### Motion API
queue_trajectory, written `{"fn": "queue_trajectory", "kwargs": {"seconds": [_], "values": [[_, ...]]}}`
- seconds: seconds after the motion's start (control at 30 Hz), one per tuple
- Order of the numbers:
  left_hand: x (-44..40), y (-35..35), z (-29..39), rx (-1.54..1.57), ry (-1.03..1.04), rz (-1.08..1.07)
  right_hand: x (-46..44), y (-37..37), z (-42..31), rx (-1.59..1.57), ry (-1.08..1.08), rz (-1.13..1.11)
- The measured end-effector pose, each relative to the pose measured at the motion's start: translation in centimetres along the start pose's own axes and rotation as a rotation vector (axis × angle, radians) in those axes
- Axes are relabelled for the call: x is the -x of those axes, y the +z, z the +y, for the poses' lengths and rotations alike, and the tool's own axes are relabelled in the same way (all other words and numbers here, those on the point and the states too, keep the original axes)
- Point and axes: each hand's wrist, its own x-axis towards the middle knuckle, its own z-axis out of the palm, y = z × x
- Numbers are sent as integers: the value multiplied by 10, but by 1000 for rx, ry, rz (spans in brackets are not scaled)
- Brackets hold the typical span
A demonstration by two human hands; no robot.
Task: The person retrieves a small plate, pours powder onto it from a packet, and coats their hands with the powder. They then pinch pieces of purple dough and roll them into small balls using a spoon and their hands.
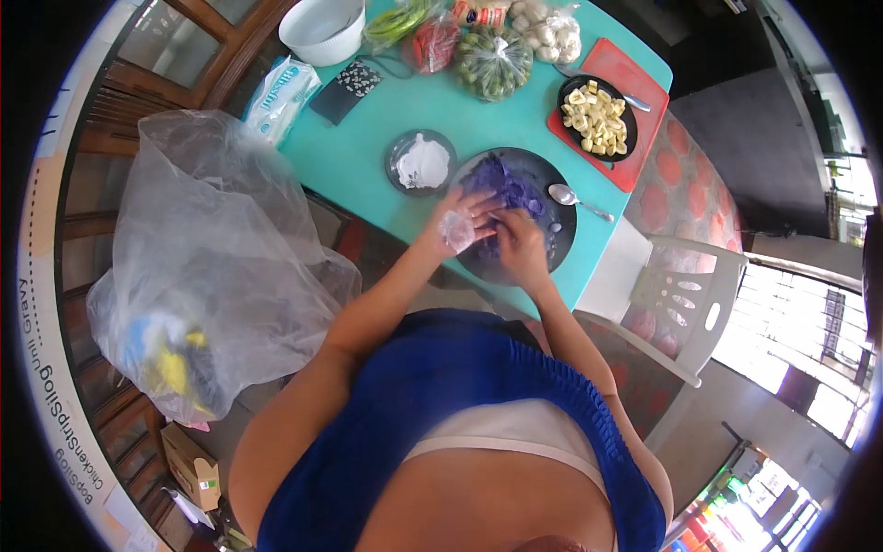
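Observation:
My left hand is palm up with fingers stretched out, and a patch of white powder coats the palm. My right hand is closed, its fingertips meeting the fingers of the left; whatever they pinch is hidden. Both hands are over the near side of a large dark plate. Crumbly purple mash lies on that plate, partly covered by my hands. A metal spoon rests across its right rim. Just left stands a small dark plate with a heap of white powder.
A red cutting board carries a black dish of pale yellow chunks and a knife. Bagged produce, a white bowl and a wipes pack line the back left. Left hangs a large clear plastic bag; right, a white chair.

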Motion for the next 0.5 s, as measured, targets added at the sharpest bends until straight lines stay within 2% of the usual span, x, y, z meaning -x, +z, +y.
{"fn": "queue_trajectory", "kwargs": {"seconds": [0.03, 0.07, 0.13, 0.2, 0.23, 0.27, 0.33, 0.37, 0.4, 0.43, 0.47, 0.5], "values": [[-1, 1, 0, 116, -29, -132, -3, 8, -7, 44, -11, -67], [1, 12, -2, 83, 61, -227, -5, 16, -17, 86, -27, -137], [6, 21, 7, 100, 102, -227, -14, 22, -28, 133, -129, -146], [12, 18, 17, 179, 127, -204, -25, 22, -27, -9, -226, -162], [14, 12, 22, 258, 131, -182, -28, 22, -31, -99, -66, -130], [15, 4, 25, 258, 149, -185, -37, 23, -29, -102, -80, -140], [20, -10, 27, 365, 217, -204, -64, 31, -19, -394, 96, -22], [25, -10, 28, 333, 256, -77, -77, 42, -14, -400, 88, -32], [30, -19, 30, 331, 269, -76, -93, 56, -6, -301, 88, 23], [33, -38, 28, 388, 285, -177, -106, 71, 5, -201, 90, 78], [37, -50, 26, 445, 299, -280, -118, 86, 21, 41, -24, -40], [45, -50, 23, 392, 387, -75, -122, 102, 31, 263, -125, -109]]}}
